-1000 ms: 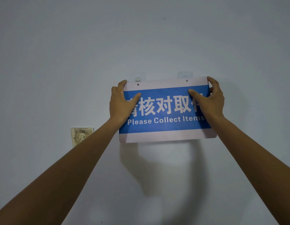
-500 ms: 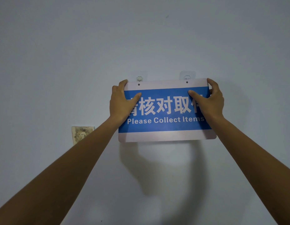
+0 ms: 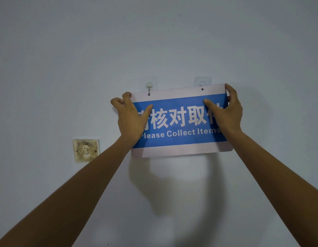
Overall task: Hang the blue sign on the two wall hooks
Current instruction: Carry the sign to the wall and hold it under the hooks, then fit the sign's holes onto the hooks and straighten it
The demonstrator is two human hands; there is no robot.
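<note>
The blue sign (image 3: 179, 120), with white borders and the words "Please Collect Items", lies flat against the wall. My left hand (image 3: 131, 118) grips its left edge, thumb on the front. My right hand (image 3: 226, 113) grips the right edge the same way. The left wall hook (image 3: 149, 87) is fully visible above the sign, and its metal tip reaches down to the sign's left hole. The right wall hook (image 3: 202, 82) shows only its clear pad; the sign's top edge covers its lower part, and the right hole sits just below it.
A stained, worn switch plate (image 3: 85, 150) is set in the wall to the lower left of the sign. The rest of the wall (image 3: 154, 41) is plain pale grey. The sign and my arms cast a shadow below.
The sign has dropped a little on its left side, so the left hook now stands clear above the edge with its tip at the hole. My left fingers have curled at the corner.
</note>
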